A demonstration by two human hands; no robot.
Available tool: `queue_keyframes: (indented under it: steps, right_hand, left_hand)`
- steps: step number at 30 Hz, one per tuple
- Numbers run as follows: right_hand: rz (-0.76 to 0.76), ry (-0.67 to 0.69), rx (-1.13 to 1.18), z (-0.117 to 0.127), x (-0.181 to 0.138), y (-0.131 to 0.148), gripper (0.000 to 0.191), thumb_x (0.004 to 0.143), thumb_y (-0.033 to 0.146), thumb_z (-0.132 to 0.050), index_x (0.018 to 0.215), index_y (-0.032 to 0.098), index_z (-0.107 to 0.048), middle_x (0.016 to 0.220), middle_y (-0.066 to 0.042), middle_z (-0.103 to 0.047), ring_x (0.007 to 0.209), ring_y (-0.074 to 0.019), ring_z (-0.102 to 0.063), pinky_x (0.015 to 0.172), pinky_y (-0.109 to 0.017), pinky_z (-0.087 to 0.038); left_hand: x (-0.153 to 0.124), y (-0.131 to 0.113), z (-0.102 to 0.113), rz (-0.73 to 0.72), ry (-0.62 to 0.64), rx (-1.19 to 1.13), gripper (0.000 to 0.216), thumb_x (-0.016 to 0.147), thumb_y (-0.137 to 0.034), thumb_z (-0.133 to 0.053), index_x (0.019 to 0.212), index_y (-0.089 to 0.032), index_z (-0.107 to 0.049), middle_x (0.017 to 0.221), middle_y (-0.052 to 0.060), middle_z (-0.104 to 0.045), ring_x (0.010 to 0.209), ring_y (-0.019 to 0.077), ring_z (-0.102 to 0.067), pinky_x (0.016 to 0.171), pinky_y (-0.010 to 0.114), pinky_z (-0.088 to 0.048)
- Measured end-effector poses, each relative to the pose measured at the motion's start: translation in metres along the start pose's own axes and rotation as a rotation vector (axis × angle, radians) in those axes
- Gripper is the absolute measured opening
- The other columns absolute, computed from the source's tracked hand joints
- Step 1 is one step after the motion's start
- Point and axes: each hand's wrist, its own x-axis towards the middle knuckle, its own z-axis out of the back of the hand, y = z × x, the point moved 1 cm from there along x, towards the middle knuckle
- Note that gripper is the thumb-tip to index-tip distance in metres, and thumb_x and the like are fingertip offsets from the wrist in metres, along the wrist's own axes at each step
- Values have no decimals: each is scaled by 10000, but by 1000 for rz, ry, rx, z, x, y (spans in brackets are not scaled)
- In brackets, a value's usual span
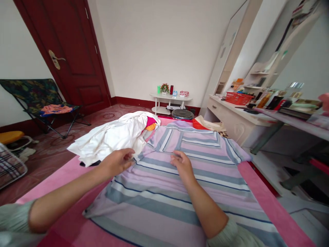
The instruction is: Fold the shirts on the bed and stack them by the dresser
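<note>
A striped polo shirt (159, 185) in lilac, grey and white lies spread over a pink bed cover (51, 185), its collar end pointing away from me. My left hand (119, 163) is at the shirt's left edge near the shoulder, fingers curled but apart, with no cloth visible between them. Over the chest, just below the placket, my right hand (182, 163) has its fingers spread and loosely bent. Whether its fingertips touch the fabric I cannot tell. Beyond my left hand sits a heap of white cloth (115, 137), with pink and orange fabric showing at its right side.
A white side table (171, 97) with small items stands by the far wall. On the right are a dresser (231, 111) with a red basket (239, 98) and bottles. A folding chair (43, 99) is by the dark red door (64, 51). Red and cream cloth (208, 124) lies at the bed's far end.
</note>
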Motion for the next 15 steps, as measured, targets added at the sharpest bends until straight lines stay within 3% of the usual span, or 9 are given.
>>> queue_keyframes:
  steps: [2,5,9,12,15]
  right_hand:
    - [-99,-45,99,0,-1,4,418,646,319,-680,1026,188,-563,874,-48,-653,790,-209,-652,761,-385,-568]
    - [-135,-111,174,-1,-3,14,444,583,297,-729,985,193,-569,978,-46,-628,840,-205,-644,746,-351,-580]
    - [-205,-119,143,-1,7,26,413,543,195,-722,936,195,-595,1136,-54,-555,884,-198,-624,679,-317,-592]
    - [-310,-96,84,2,26,34,356,593,111,-655,935,196,-600,1037,-54,-587,851,-181,-622,633,-306,-587]
    - [-406,-36,-2,3,45,40,326,675,77,-585,982,188,-587,873,-49,-629,768,-168,-640,603,-320,-576]
  left_hand:
    - [-28,10,10,70,-4,93,457,749,-483,-576,1110,-203,-604,902,58,-685,820,222,-632,731,307,-474]
    - [-60,18,20,169,17,174,505,760,-578,-540,1103,-213,-608,892,52,-684,806,231,-624,709,306,-452]
    - [-86,27,26,210,199,88,529,713,-608,-597,1018,-177,-628,824,35,-649,719,198,-586,612,259,-418]
    - [-98,33,27,179,318,-55,540,615,-552,-723,978,-164,-626,767,6,-597,687,169,-535,578,227,-395]
    - [-105,36,23,201,341,-89,416,577,-470,-771,831,-166,-642,717,-9,-571,654,151,-503,551,220,-360]
